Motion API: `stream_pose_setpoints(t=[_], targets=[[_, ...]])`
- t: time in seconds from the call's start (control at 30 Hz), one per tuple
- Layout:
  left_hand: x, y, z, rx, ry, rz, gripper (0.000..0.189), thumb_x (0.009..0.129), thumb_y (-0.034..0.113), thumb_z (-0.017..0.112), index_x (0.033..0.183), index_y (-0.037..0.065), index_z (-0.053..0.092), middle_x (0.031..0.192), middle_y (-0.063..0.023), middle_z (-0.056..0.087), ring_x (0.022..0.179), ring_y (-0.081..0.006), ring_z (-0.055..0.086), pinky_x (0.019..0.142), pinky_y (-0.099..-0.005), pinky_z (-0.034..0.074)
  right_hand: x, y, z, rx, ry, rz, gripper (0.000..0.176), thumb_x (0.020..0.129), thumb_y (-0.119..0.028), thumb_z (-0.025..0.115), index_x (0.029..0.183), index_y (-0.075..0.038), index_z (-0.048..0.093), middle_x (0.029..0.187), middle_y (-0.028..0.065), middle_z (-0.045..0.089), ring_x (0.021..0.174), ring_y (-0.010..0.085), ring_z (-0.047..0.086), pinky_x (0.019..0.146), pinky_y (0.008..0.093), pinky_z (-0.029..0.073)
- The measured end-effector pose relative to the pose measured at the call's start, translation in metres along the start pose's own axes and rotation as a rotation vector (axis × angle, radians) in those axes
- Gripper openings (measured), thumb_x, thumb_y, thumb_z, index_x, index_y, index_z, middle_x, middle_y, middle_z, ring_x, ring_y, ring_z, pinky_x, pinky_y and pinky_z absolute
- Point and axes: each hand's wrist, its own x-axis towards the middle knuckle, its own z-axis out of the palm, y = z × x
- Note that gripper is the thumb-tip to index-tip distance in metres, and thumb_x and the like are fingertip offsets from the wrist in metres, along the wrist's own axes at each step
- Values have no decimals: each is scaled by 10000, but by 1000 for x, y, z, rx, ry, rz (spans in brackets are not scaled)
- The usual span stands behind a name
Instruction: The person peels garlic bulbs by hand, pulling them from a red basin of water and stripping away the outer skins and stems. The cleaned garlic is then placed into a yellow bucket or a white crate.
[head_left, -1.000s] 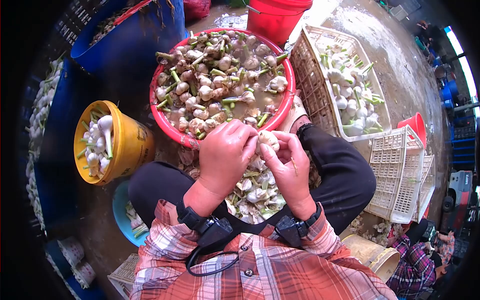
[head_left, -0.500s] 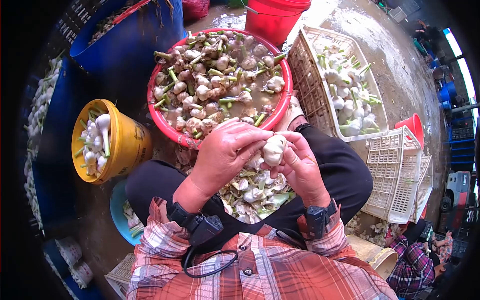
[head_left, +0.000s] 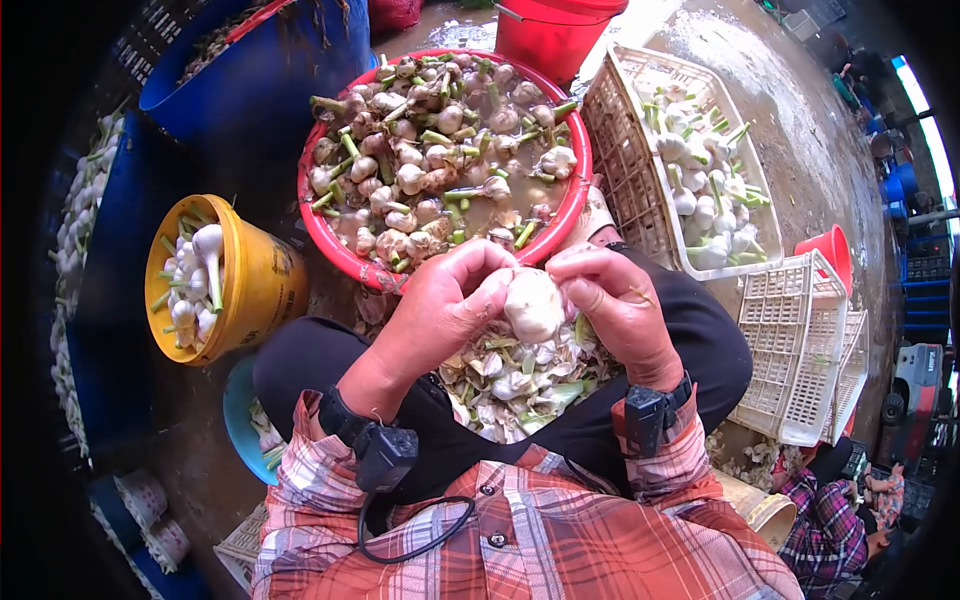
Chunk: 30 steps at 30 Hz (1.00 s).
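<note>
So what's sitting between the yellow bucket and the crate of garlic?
In the head view, the red tub, holding more garlic, lies between the yellow bucket and the crate.

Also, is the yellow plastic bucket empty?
No, the yellow plastic bucket holds several white garlic bulbs with green stems.

the left hand [head_left: 440, 305] and right hand [head_left: 622, 308] hold a bulb [head_left: 534, 306] between their fingertips, above a heap of peelings [head_left: 515, 385]. on the far side is a red tub [head_left: 582, 165] of stemmed garlic [head_left: 410, 178] in murky water [head_left: 487, 217]. a yellow bucket [head_left: 268, 285] stands left, a crate [head_left: 622, 170] right, and a red bucket [head_left: 550, 42] beyond the tub.
</note>
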Motion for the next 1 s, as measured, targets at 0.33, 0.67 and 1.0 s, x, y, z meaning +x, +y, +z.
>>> stream_pose_setpoints(t=[0.33,0.67,1.0], targets=[[8,-2,8,940,204,572,219,862,131,719,1071,69,731,1022,-132,726,927,-315,711,763,-378,569,9,4,26,-347,212,110,476,859,-307,826,1150,-1,607,1031,68,680,908,117,647,790,285,533],[11,-8,16,678,345,375,110,922,48,658,1021,11,691,903,-117,707,784,-234,692,706,-331,539,6,7,26,-731,193,-382,505,797,-113,802,1230,32,587,1117,164,629,1037,234,636,911,346,512],[23,-27,5,-55,330,194,184,1064,154,540,1153,1,590,1040,-36,662,898,-68,617,808,-236,515,14,26,31,-376,428,33,557,812,-196,860,1247,-10,566,1270,118,593,1053,140,632,897,277,534]])
